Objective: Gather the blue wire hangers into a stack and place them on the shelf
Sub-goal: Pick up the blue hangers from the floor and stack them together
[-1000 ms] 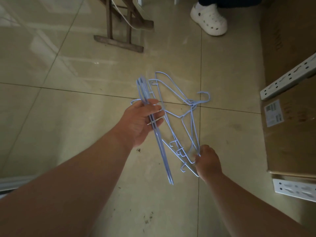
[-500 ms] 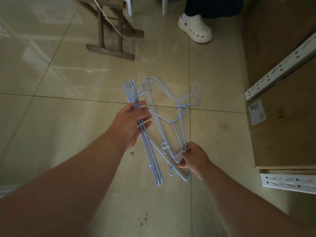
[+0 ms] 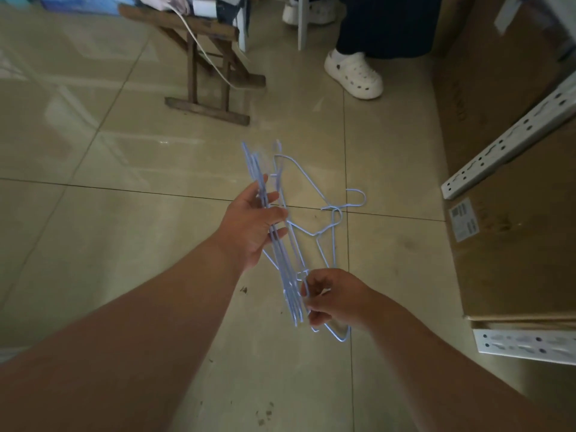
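Blue wire hangers [image 3: 282, 244], light, springy and tangle-prone, sit pinched in the left hand [image 3: 254, 227] mid-bundle, right hand [image 3: 332, 299] closed around their lower ends.

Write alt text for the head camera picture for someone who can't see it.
Seen from above, a person's left hand grips a bundle of blue wire hangers while the right hand pinches the lower end of a looser one. Below is a tiled floor, with a wooden stool, cardboard boxes and someone's white clog nearby.
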Demonstrator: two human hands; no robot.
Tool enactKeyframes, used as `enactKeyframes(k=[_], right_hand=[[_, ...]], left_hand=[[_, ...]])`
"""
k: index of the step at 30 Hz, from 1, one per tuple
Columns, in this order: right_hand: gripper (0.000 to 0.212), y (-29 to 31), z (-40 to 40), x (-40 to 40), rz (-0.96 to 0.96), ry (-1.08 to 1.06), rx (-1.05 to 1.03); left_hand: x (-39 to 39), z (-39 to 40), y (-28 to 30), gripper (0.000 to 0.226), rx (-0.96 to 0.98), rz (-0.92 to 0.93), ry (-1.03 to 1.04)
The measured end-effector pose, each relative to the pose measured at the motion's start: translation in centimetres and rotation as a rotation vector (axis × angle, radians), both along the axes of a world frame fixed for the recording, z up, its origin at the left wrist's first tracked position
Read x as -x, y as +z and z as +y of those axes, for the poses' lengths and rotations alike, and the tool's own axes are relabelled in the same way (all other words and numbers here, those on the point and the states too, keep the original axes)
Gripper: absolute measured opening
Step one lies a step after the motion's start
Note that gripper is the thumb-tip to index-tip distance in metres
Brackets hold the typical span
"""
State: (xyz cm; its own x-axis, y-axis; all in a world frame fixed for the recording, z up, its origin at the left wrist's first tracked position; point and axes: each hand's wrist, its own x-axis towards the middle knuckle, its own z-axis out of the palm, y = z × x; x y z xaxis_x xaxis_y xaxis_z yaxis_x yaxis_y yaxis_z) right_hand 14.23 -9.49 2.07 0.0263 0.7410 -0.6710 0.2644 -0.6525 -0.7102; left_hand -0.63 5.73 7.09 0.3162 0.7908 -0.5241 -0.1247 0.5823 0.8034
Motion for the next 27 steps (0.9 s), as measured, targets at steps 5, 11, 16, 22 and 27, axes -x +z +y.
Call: enactKeyframes(k=[5, 11, 16, 22, 27], right_hand=[[0.007, -0.2, -0.2, 0.5, -0.058, 0.09, 0.037], [0.013, -1.5, -0.1, 0.8, -0.098, 0.191, 0.063], [0.01, -1.6, -0.1, 1.2, -0.098, 0.23, 0.038], [0.013, -1.1, -0.1, 0.8, 0.05, 0.246, 0.126], [0.044, -3.1, 0.1, 1.1, 0.313, 0.05, 0.171]], left_hand=[[0.3, 0.7, -0.4, 0.068, -0.009, 0.081, -0.009], [1.0, 0.5, -2.0, 0.055, -0.007, 0.23, 0.006], [1.1, 0.2, -2.1, 0.049, -0.062, 0.338, -0.034], [1.0, 0.2, -2.5, 0.034, -0.039, 0.321, -0.053], [0.6, -0.4, -3.1, 0.023, -0.017, 0.303, -0.057]])
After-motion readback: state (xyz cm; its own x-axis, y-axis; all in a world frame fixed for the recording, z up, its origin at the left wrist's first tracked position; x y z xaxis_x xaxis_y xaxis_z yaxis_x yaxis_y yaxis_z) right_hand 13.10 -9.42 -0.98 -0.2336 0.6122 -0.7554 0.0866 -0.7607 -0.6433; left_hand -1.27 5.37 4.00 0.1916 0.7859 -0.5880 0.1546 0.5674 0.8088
